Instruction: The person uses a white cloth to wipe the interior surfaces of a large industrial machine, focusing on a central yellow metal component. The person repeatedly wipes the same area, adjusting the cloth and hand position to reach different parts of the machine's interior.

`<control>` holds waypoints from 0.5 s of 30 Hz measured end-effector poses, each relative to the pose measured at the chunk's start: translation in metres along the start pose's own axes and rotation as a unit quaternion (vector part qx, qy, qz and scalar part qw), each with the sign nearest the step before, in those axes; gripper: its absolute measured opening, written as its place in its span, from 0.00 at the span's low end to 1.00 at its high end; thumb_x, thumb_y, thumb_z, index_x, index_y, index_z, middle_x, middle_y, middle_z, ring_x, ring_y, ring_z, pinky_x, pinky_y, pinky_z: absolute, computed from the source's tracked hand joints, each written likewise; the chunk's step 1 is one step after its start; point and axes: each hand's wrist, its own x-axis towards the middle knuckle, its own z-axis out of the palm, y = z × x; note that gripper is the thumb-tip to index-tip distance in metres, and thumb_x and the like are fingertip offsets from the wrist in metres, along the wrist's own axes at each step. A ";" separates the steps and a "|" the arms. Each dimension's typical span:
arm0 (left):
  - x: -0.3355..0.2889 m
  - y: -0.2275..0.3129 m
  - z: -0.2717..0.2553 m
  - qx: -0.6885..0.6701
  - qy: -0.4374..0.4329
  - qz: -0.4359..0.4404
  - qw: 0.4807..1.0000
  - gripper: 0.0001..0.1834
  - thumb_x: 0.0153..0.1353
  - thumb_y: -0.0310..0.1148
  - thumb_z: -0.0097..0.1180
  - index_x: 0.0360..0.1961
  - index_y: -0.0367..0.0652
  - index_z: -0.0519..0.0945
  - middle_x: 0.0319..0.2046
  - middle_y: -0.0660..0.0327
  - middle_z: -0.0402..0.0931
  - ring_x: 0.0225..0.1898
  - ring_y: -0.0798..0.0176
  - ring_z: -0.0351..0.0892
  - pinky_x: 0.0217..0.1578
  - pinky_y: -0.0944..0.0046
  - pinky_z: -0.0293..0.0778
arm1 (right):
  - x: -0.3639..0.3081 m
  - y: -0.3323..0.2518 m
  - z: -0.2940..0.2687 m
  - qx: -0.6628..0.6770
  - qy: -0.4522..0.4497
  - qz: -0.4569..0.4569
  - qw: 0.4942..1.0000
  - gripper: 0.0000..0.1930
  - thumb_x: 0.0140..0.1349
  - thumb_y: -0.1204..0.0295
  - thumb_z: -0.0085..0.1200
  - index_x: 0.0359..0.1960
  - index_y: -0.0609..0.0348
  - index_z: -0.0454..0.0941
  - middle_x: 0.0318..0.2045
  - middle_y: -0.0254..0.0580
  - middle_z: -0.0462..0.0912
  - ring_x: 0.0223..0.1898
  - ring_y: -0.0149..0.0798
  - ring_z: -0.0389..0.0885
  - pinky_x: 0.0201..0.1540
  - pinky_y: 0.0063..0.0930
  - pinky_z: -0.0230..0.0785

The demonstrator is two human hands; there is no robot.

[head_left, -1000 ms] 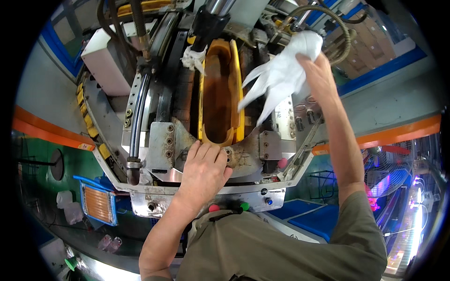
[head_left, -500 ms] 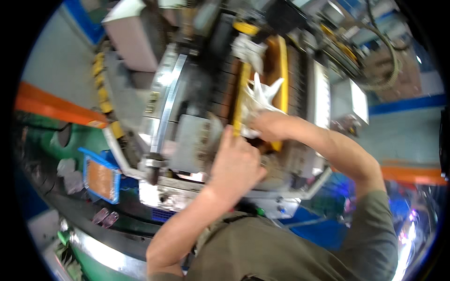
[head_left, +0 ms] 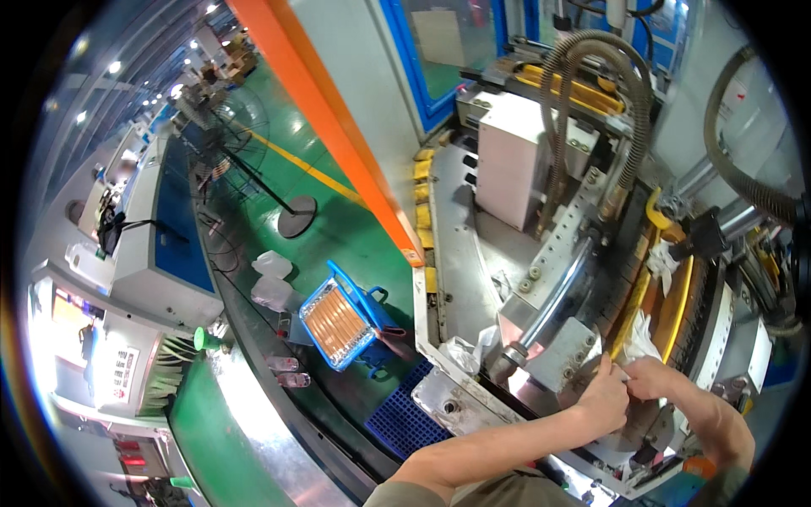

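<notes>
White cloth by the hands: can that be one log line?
left hand: beside right hand | right hand: at lower end of white cloth | white cloth: between sides of yellow trough

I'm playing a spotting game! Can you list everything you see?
White cloth: one, white, inside trough
Trough: one, yellow-edged, right
White rag: one, white, above cloth
Box: one, white, upper centre-right
Hoses: several, brownish-grey, upper right
Beam: one, orange, upper centre
Rack: one, blue-framed, centre
Crate: one, blue, lower centre
Bottles: two, pinkish, left of rack
Far background: too small to tell
Left hand: one, bare, lower right
Right hand: one, bare, fingers near cloth
</notes>
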 end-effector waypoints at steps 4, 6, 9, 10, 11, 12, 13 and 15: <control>0.000 -0.004 -0.004 -0.017 -0.006 -0.003 1.000 0.24 0.56 0.52 0.51 0.33 0.40 0.86 0.33 0.55 0.80 0.50 0.50 0.70 0.64 0.40 0.48 | -0.014 -0.007 -0.018 0.232 0.077 -0.009 0.970 0.12 0.55 0.69 0.53 0.38 0.62 0.81 0.30 0.53 0.83 0.35 0.44 0.81 0.41 0.34 0.71; -0.005 -0.003 -0.005 -0.011 0.003 0.007 1.000 0.24 0.56 0.51 0.50 0.33 0.40 0.86 0.33 0.55 0.80 0.49 0.49 0.70 0.64 0.40 0.48 | -0.022 -0.017 -0.033 0.306 0.080 0.107 0.943 0.12 0.56 0.69 0.56 0.39 0.62 0.81 0.29 0.46 0.83 0.34 0.35 0.80 0.39 0.29 0.71; -0.005 -0.003 -0.006 -0.014 -0.009 0.012 1.000 0.25 0.57 0.51 0.49 0.34 0.40 0.86 0.33 0.54 0.80 0.49 0.49 0.70 0.63 0.40 0.48 | 0.000 0.030 -0.015 0.278 0.321 0.046 0.904 0.08 0.56 0.73 0.55 0.32 0.67 0.80 0.22 0.48 0.81 0.25 0.47 0.81 0.30 0.33 0.72; -0.004 -0.003 -0.005 -0.012 -0.006 0.014 1.000 0.25 0.57 0.51 0.49 0.34 0.41 0.86 0.34 0.54 0.80 0.49 0.49 0.70 0.63 0.40 0.48 | 0.001 0.030 -0.020 0.142 0.430 0.011 0.891 0.06 0.55 0.75 0.55 0.29 0.67 0.79 0.20 0.51 0.81 0.24 0.53 0.81 0.29 0.35 0.72; -0.005 -0.003 -0.004 -0.010 -0.003 0.017 1.000 0.25 0.57 0.52 0.48 0.34 0.41 0.86 0.34 0.54 0.80 0.50 0.49 0.70 0.63 0.40 0.48 | 0.005 0.030 -0.014 0.074 0.418 0.081 0.902 0.05 0.51 0.75 0.55 0.27 0.63 0.78 0.25 0.52 0.81 0.30 0.56 0.80 0.32 0.39 0.73; -0.005 -0.003 -0.005 -0.011 0.000 0.015 1.000 0.25 0.57 0.52 0.48 0.34 0.41 0.86 0.34 0.54 0.80 0.50 0.49 0.70 0.63 0.40 0.48 | 0.007 0.027 -0.006 0.071 0.419 0.079 0.902 0.05 0.51 0.75 0.55 0.27 0.63 0.78 0.25 0.52 0.81 0.30 0.56 0.80 0.32 0.39 0.73; -0.005 -0.003 -0.005 -0.013 -0.009 0.012 1.000 0.25 0.57 0.51 0.48 0.35 0.41 0.86 0.34 0.54 0.80 0.50 0.50 0.70 0.63 0.40 0.48 | 0.010 0.023 0.004 -0.058 0.410 -0.002 0.910 0.05 0.49 0.74 0.55 0.28 0.62 0.77 0.27 0.49 0.82 0.33 0.53 0.81 0.35 0.40 0.73; -0.003 -0.001 -0.003 -0.011 -0.019 0.005 1.000 0.25 0.57 0.51 0.48 0.35 0.42 0.86 0.35 0.55 0.80 0.50 0.50 0.70 0.64 0.40 0.48 | 0.019 0.029 0.033 -0.169 0.307 -0.143 0.926 0.07 0.46 0.71 0.56 0.28 0.58 0.77 0.31 0.44 0.82 0.37 0.49 0.80 0.39 0.41 0.73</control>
